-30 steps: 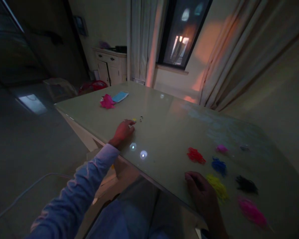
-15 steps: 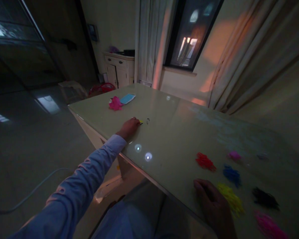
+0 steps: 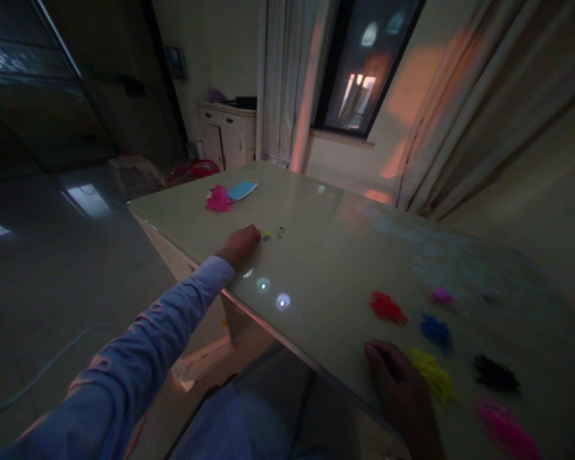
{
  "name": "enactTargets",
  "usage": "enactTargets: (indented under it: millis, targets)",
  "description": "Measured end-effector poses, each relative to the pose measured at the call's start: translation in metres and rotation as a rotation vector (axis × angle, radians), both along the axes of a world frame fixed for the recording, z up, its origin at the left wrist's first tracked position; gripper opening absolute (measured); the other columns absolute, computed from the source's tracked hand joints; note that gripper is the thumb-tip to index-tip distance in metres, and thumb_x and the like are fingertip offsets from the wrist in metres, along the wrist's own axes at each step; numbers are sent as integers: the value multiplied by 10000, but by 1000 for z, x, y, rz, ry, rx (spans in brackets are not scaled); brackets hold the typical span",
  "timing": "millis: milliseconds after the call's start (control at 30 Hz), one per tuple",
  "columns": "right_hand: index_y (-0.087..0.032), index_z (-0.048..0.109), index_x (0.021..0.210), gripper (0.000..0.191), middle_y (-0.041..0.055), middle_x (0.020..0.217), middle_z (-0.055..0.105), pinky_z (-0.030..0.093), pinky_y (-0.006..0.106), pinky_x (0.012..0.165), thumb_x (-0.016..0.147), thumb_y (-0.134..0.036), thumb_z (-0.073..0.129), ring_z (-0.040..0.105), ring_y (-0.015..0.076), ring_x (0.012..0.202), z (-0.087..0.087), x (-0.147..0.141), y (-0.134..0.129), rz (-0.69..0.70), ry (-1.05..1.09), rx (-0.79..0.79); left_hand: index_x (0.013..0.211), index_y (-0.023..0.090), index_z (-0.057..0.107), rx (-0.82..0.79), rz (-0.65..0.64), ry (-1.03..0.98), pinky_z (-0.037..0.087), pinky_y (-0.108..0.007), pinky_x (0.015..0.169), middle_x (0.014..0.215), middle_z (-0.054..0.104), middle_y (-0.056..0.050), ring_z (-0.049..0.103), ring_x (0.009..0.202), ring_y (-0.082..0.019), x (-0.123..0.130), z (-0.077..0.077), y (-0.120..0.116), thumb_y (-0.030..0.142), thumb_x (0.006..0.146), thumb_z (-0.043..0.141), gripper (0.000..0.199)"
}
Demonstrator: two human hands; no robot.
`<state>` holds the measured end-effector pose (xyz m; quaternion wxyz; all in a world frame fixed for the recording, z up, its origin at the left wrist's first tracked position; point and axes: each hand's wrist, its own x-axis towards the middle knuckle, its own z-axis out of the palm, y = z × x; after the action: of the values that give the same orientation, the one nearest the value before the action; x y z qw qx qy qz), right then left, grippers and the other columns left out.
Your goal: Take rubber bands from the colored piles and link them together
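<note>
My left hand (image 3: 242, 245) rests on the tabletop (image 3: 316, 255) with its fingers drawn together. Right at its fingertips lie a small yellow bit (image 3: 267, 234) and thin dark strands; whether a strand is pinched is too small to make out. A little farther right are tiny dark curled pieces (image 3: 280, 232). Near the front edge my right hand (image 3: 400, 390) is loosely curled, and nothing shows between thumb and fingers. Beside it is a yellow heap (image 3: 434, 377) of thin, stringy pieces. Similar heaps in red (image 3: 388, 308), blue (image 3: 436, 333), black (image 3: 497, 374) and pink (image 3: 505, 428) surround it.
A pink crumpled thing (image 3: 218, 199) and a light-blue flat item (image 3: 242, 190) lie at the table's far left. Past the blue heap sits a small pink clump (image 3: 441, 296). A white cabinet (image 3: 227, 134), a stool (image 3: 137, 176) and curtains stand beyond the table.
My left hand has drawn back slightly to the left, uncovering more of the yellow bit and dark strands. My right hand keeps its place beside the yellow heap. The view has shifted a little.
</note>
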<state>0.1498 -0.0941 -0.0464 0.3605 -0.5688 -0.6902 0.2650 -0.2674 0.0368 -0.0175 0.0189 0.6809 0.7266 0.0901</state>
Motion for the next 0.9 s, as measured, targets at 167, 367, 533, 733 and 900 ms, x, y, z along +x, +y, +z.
enactTargets:
  millis: [167,367,533,733,900]
  targets:
    - [-210,725,833,349,63,813,742,571,263,686,858,-534,596,700,218,749,0,-2,0,-4,24,9,1022,109,702,4,8,10,485,-335,807,1064,649,-166,630,946,-244,-3,4,-6,217,947,383,344]
    - [-214,720,813,349,51,776,731,560,256,653,857,-536,593,686,208,707,1,-4,0,2,22,21,1101,132,699,15,-27,-21,470,-303,834,1154,649,-140,624,1014,-230,-3,4,-6,267,938,439,335]
    - [-210,725,828,355,59,799,741,561,259,656,856,-538,593,694,214,726,2,-6,-1,-9,24,23,996,131,721,8,-46,-44,466,-309,819,1105,661,-146,637,953,-226,-2,5,0,214,933,419,319]
    - [-211,717,799,356,53,747,726,556,263,641,849,-543,599,674,207,678,2,-8,-3,-15,45,49,912,123,711,74,-16,-161,474,-338,814,1047,675,-157,633,905,-235,-2,3,-1,210,878,479,250]
    - [-212,712,792,356,48,731,714,543,264,627,857,-539,585,657,202,660,2,-9,-3,6,61,48,823,143,664,171,49,-365,486,-313,751,880,692,-111,623,813,-210,6,1,-12,242,800,538,162]
